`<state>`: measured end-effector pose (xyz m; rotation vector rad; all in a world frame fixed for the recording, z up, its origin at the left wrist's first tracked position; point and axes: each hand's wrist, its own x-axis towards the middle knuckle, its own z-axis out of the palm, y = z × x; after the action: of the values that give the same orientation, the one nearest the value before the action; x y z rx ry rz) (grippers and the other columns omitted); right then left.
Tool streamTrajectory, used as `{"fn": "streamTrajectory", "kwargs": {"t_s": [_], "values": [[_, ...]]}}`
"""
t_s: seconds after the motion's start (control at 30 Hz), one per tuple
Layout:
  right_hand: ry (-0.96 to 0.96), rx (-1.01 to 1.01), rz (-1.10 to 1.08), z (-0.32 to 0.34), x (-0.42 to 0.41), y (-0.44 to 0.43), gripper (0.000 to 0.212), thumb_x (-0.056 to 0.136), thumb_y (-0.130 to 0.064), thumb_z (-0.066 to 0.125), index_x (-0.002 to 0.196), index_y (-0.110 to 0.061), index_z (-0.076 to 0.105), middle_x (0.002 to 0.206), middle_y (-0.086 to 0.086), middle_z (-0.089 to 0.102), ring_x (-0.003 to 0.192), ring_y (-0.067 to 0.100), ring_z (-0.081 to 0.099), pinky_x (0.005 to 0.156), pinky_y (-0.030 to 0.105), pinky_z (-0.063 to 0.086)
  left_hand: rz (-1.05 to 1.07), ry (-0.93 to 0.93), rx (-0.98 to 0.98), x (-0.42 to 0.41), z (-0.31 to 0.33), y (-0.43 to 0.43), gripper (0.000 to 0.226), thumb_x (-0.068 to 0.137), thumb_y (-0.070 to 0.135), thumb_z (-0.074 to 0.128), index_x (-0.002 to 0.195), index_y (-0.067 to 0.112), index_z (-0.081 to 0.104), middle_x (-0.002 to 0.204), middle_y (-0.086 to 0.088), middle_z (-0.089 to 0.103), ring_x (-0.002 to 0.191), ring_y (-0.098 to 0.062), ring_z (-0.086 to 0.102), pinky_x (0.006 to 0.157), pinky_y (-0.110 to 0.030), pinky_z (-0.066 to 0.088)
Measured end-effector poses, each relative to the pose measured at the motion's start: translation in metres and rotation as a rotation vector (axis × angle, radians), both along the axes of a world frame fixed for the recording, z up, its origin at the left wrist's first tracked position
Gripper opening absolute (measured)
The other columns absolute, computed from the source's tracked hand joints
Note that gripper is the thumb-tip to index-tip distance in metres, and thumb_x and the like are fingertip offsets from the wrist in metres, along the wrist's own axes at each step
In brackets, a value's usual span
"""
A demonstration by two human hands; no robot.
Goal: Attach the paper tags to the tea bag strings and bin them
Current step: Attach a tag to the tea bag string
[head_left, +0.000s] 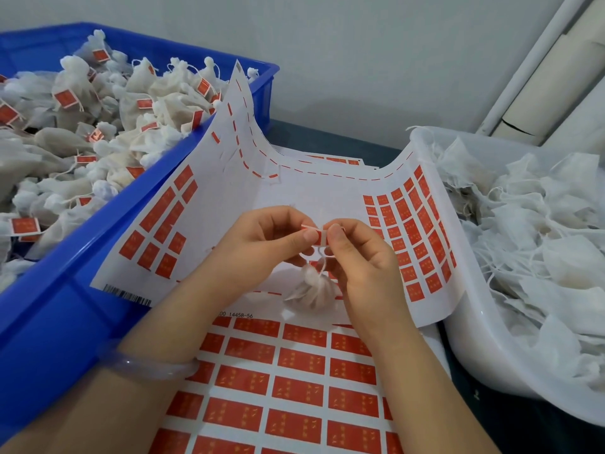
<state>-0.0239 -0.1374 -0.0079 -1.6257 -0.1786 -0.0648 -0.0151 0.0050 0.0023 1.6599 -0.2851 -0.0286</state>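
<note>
**Head view.** At centre the left hand [262, 237] and right hand [357, 257] meet thumb to thumb. Each pinches one end of a red-and-white paper tag [315, 233] between thumb and forefinger, with the other fingers curled. A white string [322, 265] drops from the tag toward 6 o'clock to the gathered neck of a tea bag [309, 290] just over the upper sheet. Whether the bag touches the sheet cannot be told.

**Surroundings.** The upper sheet [311, 191] lies beneath the hands, white through its middle, with red tags in blocks at its left and right. Its side edges curl up against the containers at 9 and 3 o'clock. A full sheet [294, 371] of red tags lies under it at 6 o'clock and is crossed by both forearms. A blue bin [82, 273] at 9 to 11 o'clock is heaped with tagged bags [82, 126]. A white tub [474, 339] at 3 to 4 o'clock holds untagged bags [540, 240] and tangled strings. A pale bangle [147, 367] circles the left wrist. White pipes [530, 60] rise along the wall at 1 o'clock.

**Hidden.** The thumbs cover the place where string meets tag, and the right fingers mask part of the bag. The tag print is too blurred to read. Both containers are cut off by the frame edges.

**Open room.** Between the bin wall and the tub rim, a strip of sheet runs from 12 to 6 o'clock. The dark table [327, 139] shows beyond it at 12 o'clock.
</note>
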Motion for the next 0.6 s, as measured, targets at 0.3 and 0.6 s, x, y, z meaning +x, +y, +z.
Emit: {"fn": "streamTrajectory", "kwargs": {"t_s": [0.3, 0.6], "values": [[0.082, 0.186, 0.164, 0.0009, 0.0020, -0.0055, 0.022, 0.074, -0.048, 0.060, 0.084, -0.033, 0.072, 0.070, -0.005, 0.063, 0.060, 0.008, 0.055, 0.066, 0.028, 0.051, -0.092, 0.096, -0.164, -0.0016, 0.0013, 0.0014, 0.014, 0.071, 0.026, 0.061, 0.079, 0.019, 0.069, 0.069, 0.002, 0.068, 0.062, -0.012, 0.065, 0.061, -0.019, 0.053], [0.094, 0.269, 0.152, 0.0018, 0.0025, -0.0066, 0.030, 0.066, -0.045, 0.061, 0.089, -0.032, 0.075, 0.062, -0.005, 0.061, 0.050, 0.007, 0.050, 0.057, 0.020, 0.050, -0.033, 0.081, -0.123, -0.0017, 0.0021, -0.0002, 0.014, 0.065, 0.034, 0.064, 0.076, 0.028, 0.070, 0.067, 0.007, 0.067, 0.060, -0.009, 0.063, 0.060, -0.017, 0.051]]}}
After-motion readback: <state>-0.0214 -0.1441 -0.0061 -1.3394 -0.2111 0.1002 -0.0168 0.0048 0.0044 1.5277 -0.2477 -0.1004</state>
